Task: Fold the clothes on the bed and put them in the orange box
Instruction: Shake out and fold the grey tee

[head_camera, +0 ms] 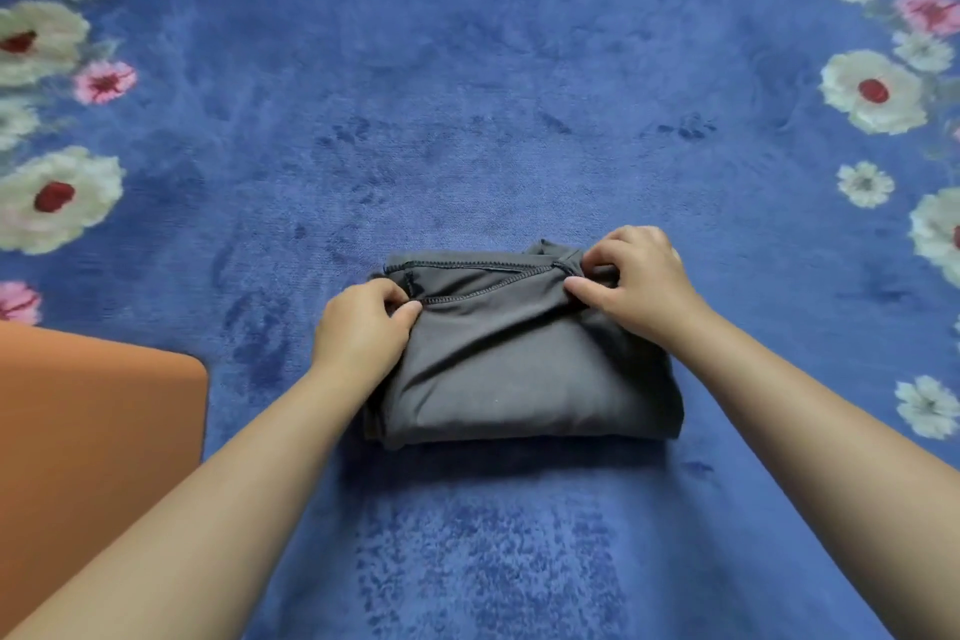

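A dark grey garment point(519, 364) lies folded into a compact rectangle on the blue bed cover, just in front of me. My left hand point(361, 327) pinches its stitched hem at the far left corner. My right hand point(631, 278) grips the same hem at the far right corner, fingers curled over the cloth. The orange box point(93, 421) stands at the lower left, its corner about a hand's width from the garment; only part of it shows and its inside is hidden.
The blue plush bed cover point(493, 94) stretches away ahead, with white and pink flower patterns along its left point(52, 203) and right point(872, 91) sides. No other clothes are in view.
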{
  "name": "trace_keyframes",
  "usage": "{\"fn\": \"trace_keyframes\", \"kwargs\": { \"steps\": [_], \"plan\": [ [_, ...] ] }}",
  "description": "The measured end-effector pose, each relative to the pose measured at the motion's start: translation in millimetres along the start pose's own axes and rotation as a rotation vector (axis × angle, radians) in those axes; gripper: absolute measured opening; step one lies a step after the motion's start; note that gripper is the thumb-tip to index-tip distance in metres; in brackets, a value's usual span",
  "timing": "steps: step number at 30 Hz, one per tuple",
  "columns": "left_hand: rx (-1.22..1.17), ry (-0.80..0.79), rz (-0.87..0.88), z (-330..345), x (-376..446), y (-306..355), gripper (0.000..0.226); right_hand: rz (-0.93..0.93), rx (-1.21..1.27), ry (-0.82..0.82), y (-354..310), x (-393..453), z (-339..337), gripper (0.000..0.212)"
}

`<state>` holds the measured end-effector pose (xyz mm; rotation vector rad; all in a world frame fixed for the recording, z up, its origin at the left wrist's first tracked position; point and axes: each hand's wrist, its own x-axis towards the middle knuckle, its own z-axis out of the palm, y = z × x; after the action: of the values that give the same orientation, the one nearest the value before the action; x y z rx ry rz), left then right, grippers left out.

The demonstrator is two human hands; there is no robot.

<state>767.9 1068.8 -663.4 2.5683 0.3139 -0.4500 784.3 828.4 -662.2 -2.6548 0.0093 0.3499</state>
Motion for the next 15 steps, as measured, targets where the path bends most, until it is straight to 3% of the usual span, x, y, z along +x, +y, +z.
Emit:
{"fn": "trace_keyframes", "kwargs": {
  "steps": [3, 6, 7, 11, 15],
  "plan": [
    [-0.196, 0.074, 0.077, -6, -2, 1, 0.012, 0.055, 0.054, -0.142, -14, 15, -13, 0.013],
    [-0.31, 0.174, 0.069, -8, 0, 0, 0.015, 0.187, 0.321, -0.063, -21, 27, -15, 0.018],
    [-0.286, 0.185, 0.051, -6, 3, -2, 0.016, 0.197, 0.287, -0.021, -22, 31, -10, 0.02],
    [-0.012, 0.091, -0.025, 8, 12, -11, 0.024, 0.087, -0.242, 0.016, -17, 35, 21, 0.029],
    [0.143, 0.069, 0.003, 8, 13, -11, 0.022, 0.022, -0.333, 0.111, -8, 23, 32, 0.065]
  ]
}}
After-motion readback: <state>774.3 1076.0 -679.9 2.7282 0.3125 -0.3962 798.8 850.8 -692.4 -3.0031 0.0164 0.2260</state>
